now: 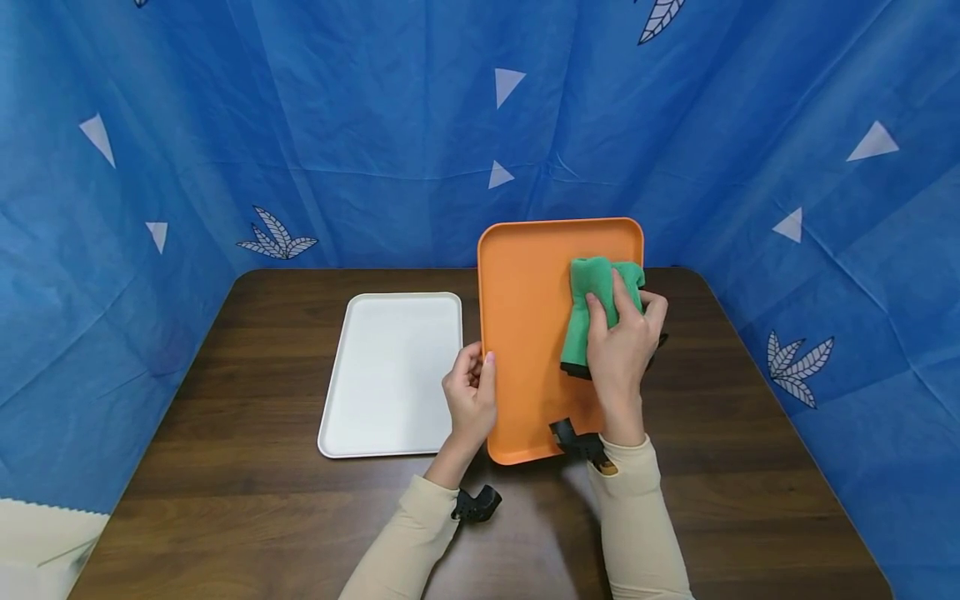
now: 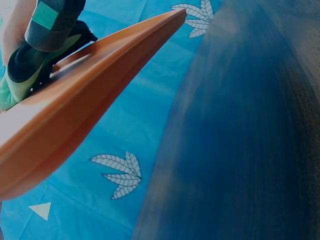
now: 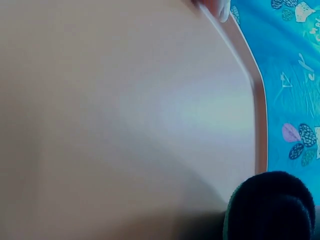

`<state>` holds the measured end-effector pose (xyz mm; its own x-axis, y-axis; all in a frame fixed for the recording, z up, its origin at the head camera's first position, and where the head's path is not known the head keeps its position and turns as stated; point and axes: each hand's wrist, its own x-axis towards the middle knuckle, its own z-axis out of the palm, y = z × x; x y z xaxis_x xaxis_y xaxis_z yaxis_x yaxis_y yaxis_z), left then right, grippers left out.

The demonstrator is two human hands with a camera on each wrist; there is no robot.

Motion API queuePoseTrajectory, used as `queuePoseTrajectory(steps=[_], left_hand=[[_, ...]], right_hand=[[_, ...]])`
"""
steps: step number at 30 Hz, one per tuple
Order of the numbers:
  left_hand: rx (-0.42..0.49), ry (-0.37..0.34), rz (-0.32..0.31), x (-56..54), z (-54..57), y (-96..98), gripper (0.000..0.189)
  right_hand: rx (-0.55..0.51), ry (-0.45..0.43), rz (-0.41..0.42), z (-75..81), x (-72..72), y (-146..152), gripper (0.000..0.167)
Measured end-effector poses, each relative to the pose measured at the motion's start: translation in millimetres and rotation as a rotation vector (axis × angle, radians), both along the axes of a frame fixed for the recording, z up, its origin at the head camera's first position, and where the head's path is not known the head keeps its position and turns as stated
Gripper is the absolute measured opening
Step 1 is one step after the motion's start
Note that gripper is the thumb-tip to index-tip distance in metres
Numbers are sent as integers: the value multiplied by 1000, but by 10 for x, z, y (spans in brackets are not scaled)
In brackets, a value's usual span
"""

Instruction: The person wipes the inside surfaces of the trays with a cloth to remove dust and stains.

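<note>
An orange tray point(image 1: 525, 333) is raised off the table and tilted, its inner face towards me in the head view. My left hand point(image 1: 472, 400) grips its left rim, thumb on the near side. With my right hand point(image 1: 621, 346) I hold a folded green cloth point(image 1: 585, 321) with a black edge against the upper right part of the tray's face. The left wrist view catches the tray's side wall point(image 2: 90, 107) with the green cloth point(image 2: 12, 92) over it. In the right wrist view the tray's face point(image 3: 125, 100) looks pale, and a dark part of the cloth point(image 3: 270, 210) covers the lower right corner.
A white tray point(image 1: 393, 375) lies flat on the dark wooden table point(image 1: 225, 450), left of the orange one. Blue patterned curtain point(image 1: 360, 125) hangs behind the table and along both sides. Each wrist carries a black camera mount point(image 1: 476, 504).
</note>
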<state>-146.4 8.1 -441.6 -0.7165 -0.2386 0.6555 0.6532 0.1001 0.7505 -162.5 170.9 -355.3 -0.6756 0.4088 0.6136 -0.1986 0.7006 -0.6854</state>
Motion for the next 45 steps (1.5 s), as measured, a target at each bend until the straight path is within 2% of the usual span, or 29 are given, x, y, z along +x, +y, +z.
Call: queuePoseTrajectory(steps=[14, 31, 38, 45], left_hand=[[2, -1, 11, -2, 0, 0, 8], [-10, -40, 17, 17, 56, 15, 8], [-2, -19, 5, 9, -2, 11, 10], [4, -8, -1, 8, -9, 16, 10]], right_hand=[[49, 0, 35, -24, 31, -198, 45], [218, 53, 100, -25, 134, -556, 43], [279, 84, 144, -49, 197, -693, 40], [296, 101, 144, -45, 204, -714, 40]])
